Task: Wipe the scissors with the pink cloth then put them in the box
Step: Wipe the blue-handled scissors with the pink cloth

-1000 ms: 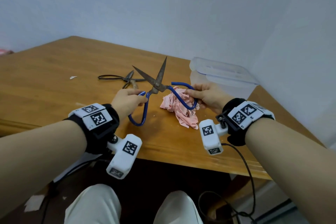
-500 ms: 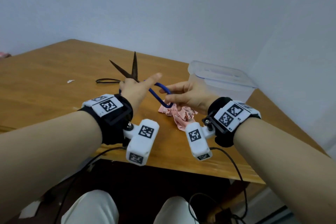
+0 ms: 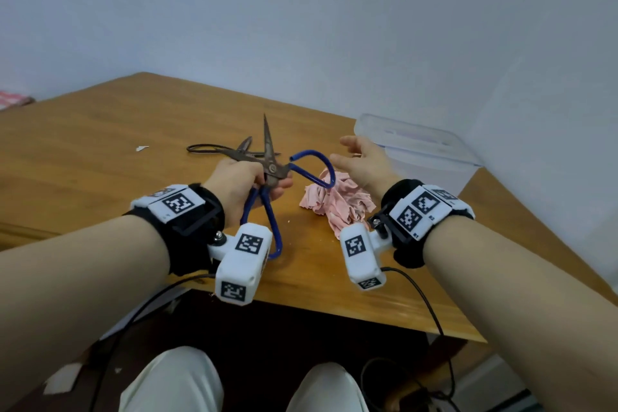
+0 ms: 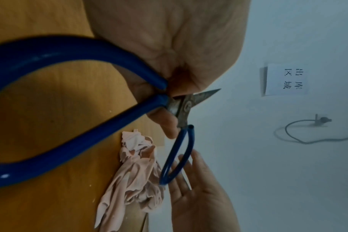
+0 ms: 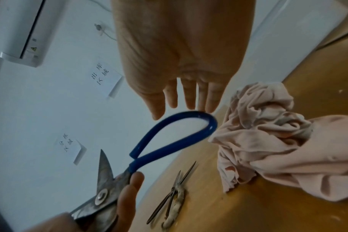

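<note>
Since a second ago the right hand (image 3: pixel 363 162) has let go of the blue handle loop, and the blades have swung from wide open to nearly shut, tips pointing up and away. The scissors (image 3: pixel 271 168) are up off the table (image 3: pixel 83 144), held only by the left hand (image 3: pixel 242 182). Its fingers and thumb pinch the metal close to the screw where the two blades cross. I think it grips there to keep the sharp tips pointing away and to leave the blades free for wiping.

The right hand is open, fingers straight and a little spread, just beside the far blue loop. It holds nothing. The pink cloth (image 3: pixel 337 202) lies bunched on the table under that loop, close to the right wrist, so it is easy to grab next. The box (image 3: pixel 431 162) stands behind the right hand near the table's corner. A second, rusty pair of scissors (image 3: pixel 230 152) lies flat on the table behind the left hand.
</note>
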`<control>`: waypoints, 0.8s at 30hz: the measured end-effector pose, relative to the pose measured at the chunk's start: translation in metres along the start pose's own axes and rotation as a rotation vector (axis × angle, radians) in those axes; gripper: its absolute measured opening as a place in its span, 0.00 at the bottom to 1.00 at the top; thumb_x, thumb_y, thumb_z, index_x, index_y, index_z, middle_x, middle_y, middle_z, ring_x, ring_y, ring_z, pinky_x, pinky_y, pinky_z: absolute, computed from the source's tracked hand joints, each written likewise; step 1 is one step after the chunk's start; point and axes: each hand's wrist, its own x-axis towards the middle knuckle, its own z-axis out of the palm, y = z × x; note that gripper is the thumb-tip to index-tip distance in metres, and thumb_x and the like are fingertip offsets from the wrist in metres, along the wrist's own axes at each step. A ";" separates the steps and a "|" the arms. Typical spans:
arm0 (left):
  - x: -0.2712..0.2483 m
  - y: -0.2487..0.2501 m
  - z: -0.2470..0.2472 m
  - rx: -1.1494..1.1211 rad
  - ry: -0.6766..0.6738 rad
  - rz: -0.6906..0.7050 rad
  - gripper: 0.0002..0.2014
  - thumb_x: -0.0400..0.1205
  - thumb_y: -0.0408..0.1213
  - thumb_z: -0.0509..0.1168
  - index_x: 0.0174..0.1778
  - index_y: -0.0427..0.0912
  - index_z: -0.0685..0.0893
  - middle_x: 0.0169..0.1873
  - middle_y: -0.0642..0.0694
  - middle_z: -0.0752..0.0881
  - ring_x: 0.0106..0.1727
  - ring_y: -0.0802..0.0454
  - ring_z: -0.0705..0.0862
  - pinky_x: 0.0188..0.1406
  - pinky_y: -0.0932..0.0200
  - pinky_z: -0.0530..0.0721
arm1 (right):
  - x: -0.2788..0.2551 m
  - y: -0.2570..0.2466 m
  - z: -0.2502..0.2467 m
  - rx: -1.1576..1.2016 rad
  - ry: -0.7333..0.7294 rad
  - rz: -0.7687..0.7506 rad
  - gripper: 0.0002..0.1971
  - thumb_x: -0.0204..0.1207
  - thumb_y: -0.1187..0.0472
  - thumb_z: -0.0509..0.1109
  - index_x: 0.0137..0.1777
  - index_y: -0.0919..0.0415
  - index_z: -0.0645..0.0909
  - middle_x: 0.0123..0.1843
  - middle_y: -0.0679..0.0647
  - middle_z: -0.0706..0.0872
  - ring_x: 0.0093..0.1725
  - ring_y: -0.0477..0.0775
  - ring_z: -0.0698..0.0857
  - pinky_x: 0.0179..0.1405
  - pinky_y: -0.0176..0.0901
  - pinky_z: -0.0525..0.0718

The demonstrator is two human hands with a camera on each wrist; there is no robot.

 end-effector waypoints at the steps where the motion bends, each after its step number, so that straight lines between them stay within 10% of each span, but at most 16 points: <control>1: -0.001 -0.002 0.001 0.012 -0.031 -0.014 0.20 0.76 0.15 0.44 0.55 0.25 0.79 0.50 0.29 0.88 0.48 0.40 0.91 0.30 0.61 0.88 | 0.002 0.002 0.002 -0.022 -0.025 0.016 0.23 0.80 0.61 0.69 0.75 0.61 0.71 0.66 0.54 0.75 0.66 0.52 0.76 0.59 0.41 0.77; 7: -0.001 -0.005 0.001 0.034 -0.101 -0.070 0.20 0.77 0.18 0.45 0.59 0.23 0.77 0.49 0.27 0.88 0.44 0.40 0.91 0.27 0.62 0.86 | 0.003 0.019 0.007 0.187 -0.160 0.073 0.08 0.84 0.66 0.62 0.59 0.65 0.80 0.37 0.55 0.83 0.34 0.49 0.81 0.34 0.37 0.80; 11: 0.004 -0.003 -0.010 0.167 -0.076 -0.104 0.18 0.80 0.32 0.54 0.60 0.30 0.82 0.48 0.35 0.90 0.44 0.44 0.90 0.47 0.52 0.87 | 0.003 0.025 0.001 0.304 -0.158 0.111 0.08 0.85 0.67 0.60 0.47 0.60 0.79 0.32 0.53 0.79 0.29 0.46 0.78 0.22 0.32 0.74; 14: 0.004 -0.003 -0.016 0.222 -0.067 -0.169 0.17 0.79 0.38 0.54 0.54 0.33 0.84 0.45 0.38 0.89 0.44 0.44 0.86 0.57 0.47 0.80 | 0.005 0.028 -0.001 0.364 -0.148 0.155 0.08 0.85 0.67 0.59 0.47 0.61 0.78 0.32 0.54 0.77 0.30 0.48 0.76 0.20 0.32 0.75; 24: 0.003 -0.008 -0.012 0.070 0.018 -0.150 0.18 0.79 0.32 0.53 0.60 0.30 0.80 0.45 0.36 0.87 0.41 0.45 0.86 0.44 0.51 0.84 | 0.003 0.023 -0.001 0.309 -0.162 0.268 0.11 0.86 0.65 0.58 0.44 0.61 0.78 0.34 0.54 0.79 0.32 0.48 0.78 0.32 0.39 0.81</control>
